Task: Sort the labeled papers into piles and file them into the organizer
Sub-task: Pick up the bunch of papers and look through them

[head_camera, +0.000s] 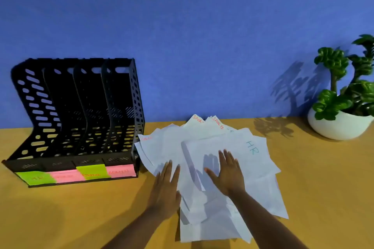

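Note:
A loose heap of white papers [253,170] lies spread on the yellow table, right of centre. One top sheet reads HR [253,147] in blue; two sheets at the back read SPORTS [218,123] in red. My left hand [167,186] rests flat on the heap's left edge, fingers apart. My right hand [228,172] lies flat on the middle of the heap, fingers spread. Neither hand grips a sheet. The black organizer [81,111] stands at the left with several empty slots and green and pink labels [81,175] along its front.
A green plant in a white pot [340,125] stands at the far right against the blue wall. Bare yellow table [70,214] lies in front of the organizer and to the right of the heap.

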